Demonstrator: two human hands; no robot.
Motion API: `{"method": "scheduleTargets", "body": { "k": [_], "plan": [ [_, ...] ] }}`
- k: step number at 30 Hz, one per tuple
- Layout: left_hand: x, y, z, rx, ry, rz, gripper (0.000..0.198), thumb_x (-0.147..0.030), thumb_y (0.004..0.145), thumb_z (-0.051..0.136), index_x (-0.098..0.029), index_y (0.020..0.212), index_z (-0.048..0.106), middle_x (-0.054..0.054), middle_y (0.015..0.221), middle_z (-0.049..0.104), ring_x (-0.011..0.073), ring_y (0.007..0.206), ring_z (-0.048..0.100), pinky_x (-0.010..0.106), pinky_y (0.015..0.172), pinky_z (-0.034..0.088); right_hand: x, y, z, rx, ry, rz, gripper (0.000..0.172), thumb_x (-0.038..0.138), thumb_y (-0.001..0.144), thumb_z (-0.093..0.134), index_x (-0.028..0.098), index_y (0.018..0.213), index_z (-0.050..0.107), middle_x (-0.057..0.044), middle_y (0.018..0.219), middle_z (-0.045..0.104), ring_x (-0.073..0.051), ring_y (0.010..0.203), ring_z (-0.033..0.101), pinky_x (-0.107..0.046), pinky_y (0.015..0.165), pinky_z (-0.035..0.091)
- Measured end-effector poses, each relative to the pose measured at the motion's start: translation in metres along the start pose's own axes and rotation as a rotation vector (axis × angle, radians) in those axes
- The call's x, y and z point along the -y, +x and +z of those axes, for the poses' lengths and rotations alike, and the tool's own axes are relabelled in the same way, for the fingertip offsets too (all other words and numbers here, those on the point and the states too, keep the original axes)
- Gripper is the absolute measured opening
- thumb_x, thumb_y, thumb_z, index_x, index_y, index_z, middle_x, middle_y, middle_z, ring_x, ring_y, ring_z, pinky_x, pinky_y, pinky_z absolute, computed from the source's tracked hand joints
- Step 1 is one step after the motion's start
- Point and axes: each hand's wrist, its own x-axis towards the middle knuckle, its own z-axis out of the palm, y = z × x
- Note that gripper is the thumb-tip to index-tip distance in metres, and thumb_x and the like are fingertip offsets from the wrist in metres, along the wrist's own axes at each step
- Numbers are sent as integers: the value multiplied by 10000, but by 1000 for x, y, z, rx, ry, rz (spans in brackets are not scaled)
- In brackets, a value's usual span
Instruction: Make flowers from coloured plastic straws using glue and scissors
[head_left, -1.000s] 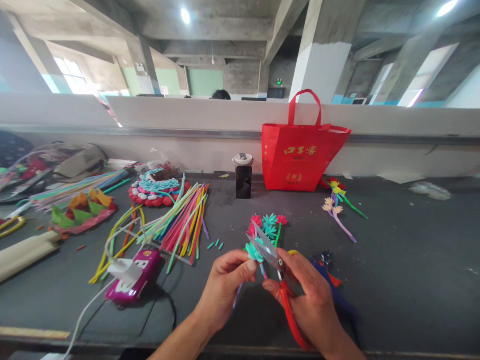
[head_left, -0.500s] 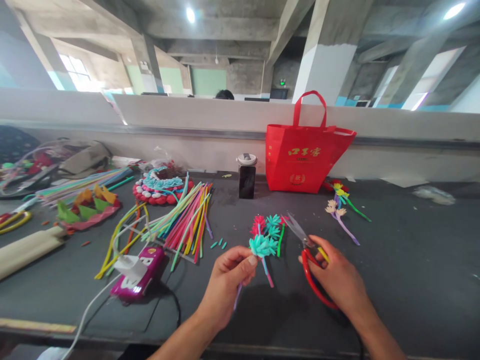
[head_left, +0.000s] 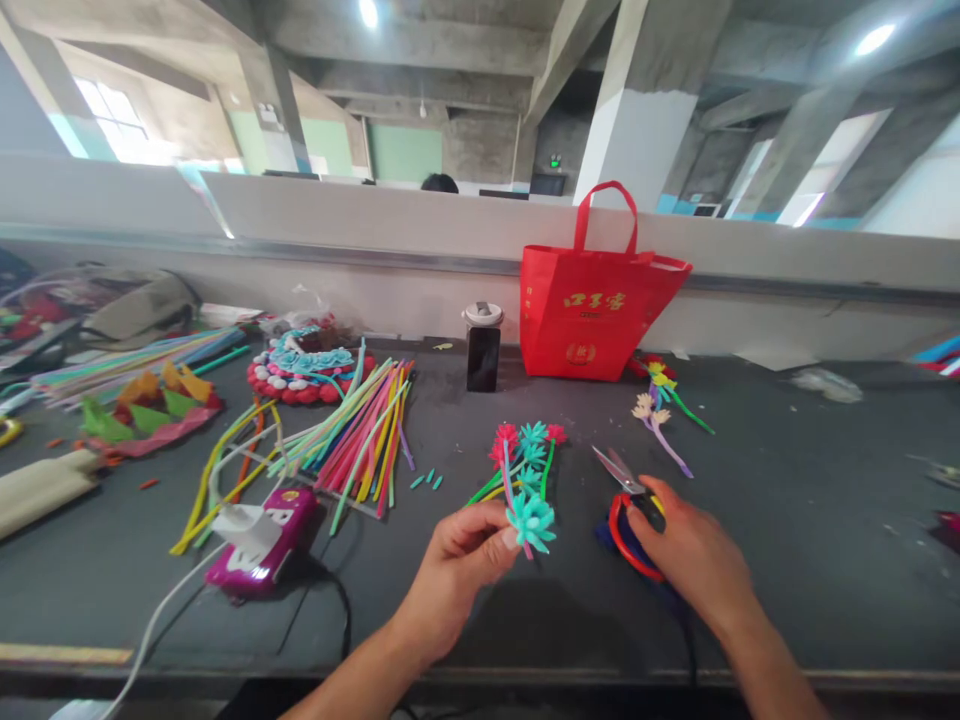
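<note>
My left hand (head_left: 454,572) pinches the stem of a small teal straw flower (head_left: 531,521) just above the dark table (head_left: 787,520). Behind it lie more straw flowers (head_left: 525,450) in red and teal with green stems. My right hand (head_left: 694,555) rests on the table with its fingers curled over the red handles of the scissors (head_left: 622,492), whose blades point up and to the left, shut or nearly so.
A bundle of coloured straws (head_left: 360,430) lies left of centre, with a magenta glue gun (head_left: 259,540) and its white cord in front. A red bag (head_left: 592,305) and a dark cup (head_left: 483,350) stand at the back. Two flower stems (head_left: 660,410) lie right of the bag.
The scissors were at the flower; my right hand has swung them away to the right and lowered them onto the table. My left hand still holds the teal flower.
</note>
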Motion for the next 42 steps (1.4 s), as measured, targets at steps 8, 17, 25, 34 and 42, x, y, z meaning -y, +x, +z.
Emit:
{"method": "scheduleTargets", "body": {
  "k": [8,17,25,34,42],
  "plan": [
    [6,-1,-1,42,105,33,119,-310,809,763,-194,787,769,-15,684,558,67,600,393,200,555,315,21,-5,-2,-30,-94,-101,386,381,933,526,187,1243,648,-137,1043,732,-328,920,701,-407,738,527],
    [1,0,2,95,158,177,54,-263,808,766,-265,842,807,0,750,644,96,700,531,200,648,407,45,-34,-16,-520,460,-309,315,415,927,555,201,1129,668,-98,1046,730,-283,964,678,-438,874,524],
    [0,4,5,140,253,212,120,-237,835,737,-303,904,811,-4,736,652,96,700,552,194,663,426,71,-67,-36,-289,923,-694,364,295,897,601,241,1256,581,-56,1162,681,-214,1080,648,-318,884,548],
    [1,6,5,165,347,220,89,-254,854,715,-250,855,804,0,708,625,98,678,528,188,633,418,77,-64,-36,-279,928,-730,351,174,857,627,232,1203,603,-45,1092,681,-183,1009,656,-305,885,538],
    [-1,6,4,186,433,235,134,-298,871,693,-228,881,807,20,712,633,117,676,530,219,657,429,80,-68,-40,-416,895,-690,303,183,844,610,220,1145,609,-27,998,719,-174,966,676,-278,871,554]
  ]
}}
